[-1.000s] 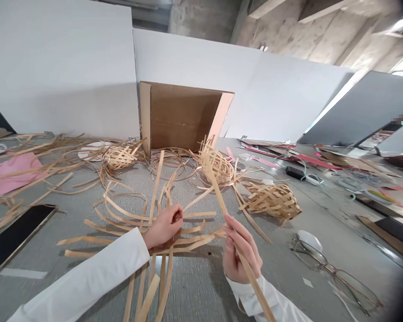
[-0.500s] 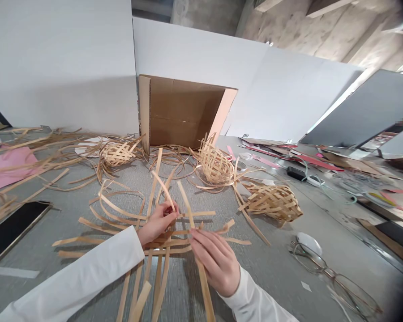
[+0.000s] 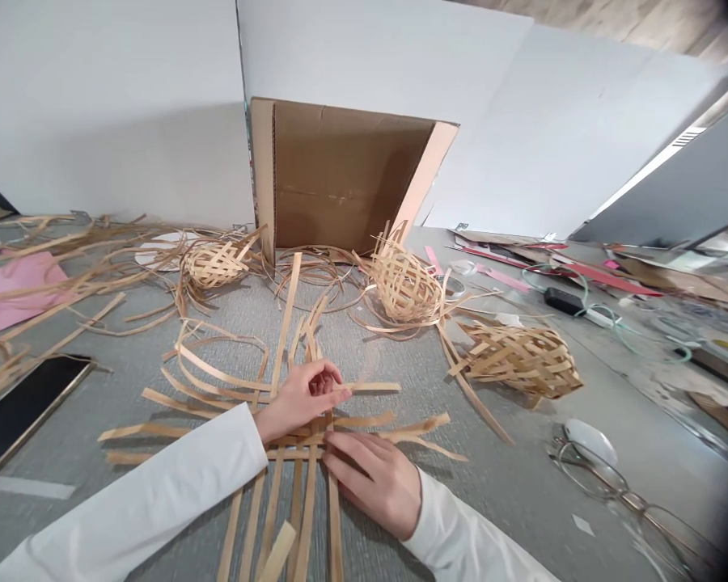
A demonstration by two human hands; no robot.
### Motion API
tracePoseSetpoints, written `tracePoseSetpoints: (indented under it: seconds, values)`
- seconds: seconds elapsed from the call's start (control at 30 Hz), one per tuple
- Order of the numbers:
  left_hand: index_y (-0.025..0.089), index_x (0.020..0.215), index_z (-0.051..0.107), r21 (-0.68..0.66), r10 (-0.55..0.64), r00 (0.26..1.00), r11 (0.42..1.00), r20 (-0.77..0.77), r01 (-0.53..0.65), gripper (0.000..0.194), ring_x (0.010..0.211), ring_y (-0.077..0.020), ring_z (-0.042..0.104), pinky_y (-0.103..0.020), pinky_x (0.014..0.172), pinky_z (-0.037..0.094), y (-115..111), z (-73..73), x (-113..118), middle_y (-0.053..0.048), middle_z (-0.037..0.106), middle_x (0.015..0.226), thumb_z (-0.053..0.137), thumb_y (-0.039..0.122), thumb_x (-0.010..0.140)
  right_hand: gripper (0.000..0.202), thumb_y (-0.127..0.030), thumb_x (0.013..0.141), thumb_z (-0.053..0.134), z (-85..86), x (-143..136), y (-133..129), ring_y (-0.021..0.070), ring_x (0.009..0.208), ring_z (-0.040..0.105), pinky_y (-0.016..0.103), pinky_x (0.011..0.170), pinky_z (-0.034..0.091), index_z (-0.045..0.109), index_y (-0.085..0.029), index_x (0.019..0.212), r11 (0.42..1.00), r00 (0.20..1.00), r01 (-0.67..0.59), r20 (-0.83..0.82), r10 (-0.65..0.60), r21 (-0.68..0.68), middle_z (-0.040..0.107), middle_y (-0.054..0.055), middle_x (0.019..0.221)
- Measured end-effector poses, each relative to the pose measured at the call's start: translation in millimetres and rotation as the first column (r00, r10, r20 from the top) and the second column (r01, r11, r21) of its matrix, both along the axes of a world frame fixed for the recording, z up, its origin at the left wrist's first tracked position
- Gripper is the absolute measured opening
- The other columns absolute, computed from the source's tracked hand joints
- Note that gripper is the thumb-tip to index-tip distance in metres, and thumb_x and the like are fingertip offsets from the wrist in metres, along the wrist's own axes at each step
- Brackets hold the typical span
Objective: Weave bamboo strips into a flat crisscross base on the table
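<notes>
Flat tan strips cross each other in an open woven grid (image 3: pixel 291 454) on the grey table. At the grid's upper right, my left hand (image 3: pixel 306 394) is closed, thumb and fingertips pinching the end part of a horizontal strip (image 3: pixel 376 387). My right hand (image 3: pixel 373 477) lies low over the grid's right side, its fingertips together on a lengthwise strip (image 3: pixel 336 525) that runs toward me. Its thumb is hidden. Several strip ends curl up to the left of the grid, and one long strip (image 3: pixel 286 323) points away from me.
Woven pieces lie at the back left (image 3: pixel 215 263), back centre (image 3: pixel 405 287) and right (image 3: pixel 525 360). Behind stands a cardboard box (image 3: pixel 352 178). Eyeglasses (image 3: pixel 634 501) and a white mouse (image 3: pixel 590 442) are at right, a phone (image 3: pixel 27 412) and pink sheet (image 3: pixel 18 291) at left.
The strip in my right hand has come down onto the grid, and that hand is lower. My left hand has shifted right, from a raised strip to a horizontal one. The view has tilted down.
</notes>
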State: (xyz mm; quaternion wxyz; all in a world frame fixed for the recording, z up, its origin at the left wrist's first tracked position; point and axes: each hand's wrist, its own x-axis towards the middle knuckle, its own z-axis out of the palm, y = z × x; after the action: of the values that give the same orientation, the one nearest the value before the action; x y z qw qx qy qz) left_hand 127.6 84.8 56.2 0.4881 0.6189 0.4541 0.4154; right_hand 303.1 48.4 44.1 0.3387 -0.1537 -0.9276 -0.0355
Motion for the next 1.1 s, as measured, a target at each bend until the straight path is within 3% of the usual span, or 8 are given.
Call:
tracePoseSetpoints:
  seconds: [0.1, 0.23, 0.47, 0.67, 0.8, 0.93, 1.1]
  values:
    - [0.018, 0.076, 0.055, -0.012, 0.023, 0.999, 1.0, 0.028, -0.023, 0.028, 0.055, -0.0096, 0.04, -0.021, 0.051, 0.031, 0.1, 0.3, -0.7, 0.006, 0.044, 0.061, 0.056, 0.045, 0.082, 0.018, -0.011, 0.09, 0.045, 0.6, -1.9, -0.9, 0.0149, 0.072, 0.063, 0.026, 0.067, 0.055, 0.063, -0.013, 0.091, 0.999, 0.999, 0.03, -0.012, -0.031, -0.013, 0.065, 0.006, 0.08]
    - [0.018, 0.075, 0.054, -0.044, 0.076, 0.995, 0.996, 0.067, -0.073, 0.035, 0.051, -0.0088, 0.036, -0.021, 0.047, 0.028, 0.8, -2.7, -1.7, 0.006, 0.039, 0.058, 0.045, 0.049, 0.088, 0.017, -0.009, 0.09, 0.047, 1.5, -4.4, -1.1, 0.0162, 0.079, 0.064, 0.029, 0.073, 0.054, 0.064, -0.012, 0.09, 1.0, 1.0, -0.002, -0.002, 0.002, 0.012, 0.065, 0.005, 0.08]
    - [0.019, 0.073, 0.051, -0.131, 0.159, 0.976, 0.982, 0.151, -0.14, 0.04, 0.044, -0.0074, 0.032, -0.02, 0.043, 0.027, 2.9, -6.2, -2.1, 0.008, 0.035, 0.052, 0.044, 0.057, 0.086, 0.024, -0.007, 0.091, 0.042, 19.0, 4.4, -9.2, 0.0149, 0.076, 0.064, 0.029, 0.074, 0.052, 0.066, -0.009, 0.09, 0.996, 0.996, -0.039, -0.074, 0.045, 0.075, 0.069, 0.005, 0.079]
    - [0.019, 0.071, 0.051, -0.176, 0.17, 0.971, 0.974, 0.169, -0.14, 0.041, 0.042, -0.0065, 0.032, -0.019, 0.042, 0.028, 3.8, -4.6, -2.4, 0.008, 0.037, 0.05, 0.048, 0.058, 0.084, 0.021, -0.004, 0.087, 0.047, 24.3, 11.8, -10.2, 0.0146, 0.073, 0.061, 0.029, 0.069, 0.051, 0.066, -0.01, 0.086, 0.998, 0.988, 0.03, -0.153, -0.022, 0.049, 0.067, 0.005, 0.074]
    - [0.019, 0.071, 0.051, -0.169, 0.184, 0.971, 0.973, 0.151, -0.158, 0.041, 0.041, -0.0067, 0.032, -0.019, 0.041, 0.027, 4.0, -3.7, -1.2, 0.008, 0.037, 0.049, 0.048, 0.058, 0.082, 0.016, -0.009, 0.086, 0.053, 14.4, 2.4, -10.1, 0.0133, 0.071, 0.059, 0.028, 0.068, 0.048, 0.067, -0.015, 0.09, 0.998, 0.995, 0.03, -0.093, -0.026, 0.046, 0.066, 0.002, 0.076]
    - [0.019, 0.07, 0.05, -0.129, 0.171, 0.981, 0.979, 0.093, -0.159, 0.038, 0.042, -0.0074, 0.033, -0.019, 0.041, 0.026, 4.0, -4.5, -0.9, 0.008, 0.036, 0.048, 0.044, 0.054, 0.084, 0.015, -0.011, 0.086, 0.054, 5.4, -4.9, -17.1, 0.011, 0.061, 0.052, 0.029, 0.069, 0.044, 0.067, -0.018, 0.083, 0.998, 0.997, -0.008, -0.08, 0.014, 0.07, 0.06, -0.002, 0.064]
    - [0.02, 0.069, 0.05, -0.017, 0.125, 0.99, 0.992, -0.059, -0.126, 0.032, 0.043, -0.0086, 0.034, -0.02, 0.044, 0.026, 1.3, -4.9, -1.8, 0.007, 0.036, 0.05, 0.038, 0.042, 0.088, 0.022, -0.006, 0.087, 0.043, 12.9, 7.5, -17.3, 0.0124, 0.061, 0.052, 0.033, 0.069, 0.04, 0.063, -0.013, 0.082, 0.997, 0.997, 0.014, -0.078, -0.008, 0.074, 0.061, 0.001, 0.065]
